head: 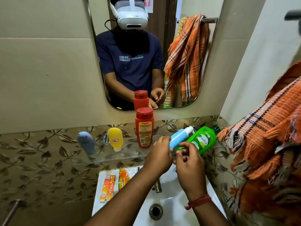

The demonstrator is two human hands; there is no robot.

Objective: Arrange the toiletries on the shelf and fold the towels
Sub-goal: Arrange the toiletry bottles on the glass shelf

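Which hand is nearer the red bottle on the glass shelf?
Left. The left hand grips the blue bottle just right of the red bottle. The right hand sits farther right and lower, by the green Vatika bottle.

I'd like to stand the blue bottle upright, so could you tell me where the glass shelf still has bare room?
The clear glass shelf is bare left of the grey silicone tube and along its front edge. Its right end is crowded: the red bottle, blue bottle, tilted green bottle and both hands.
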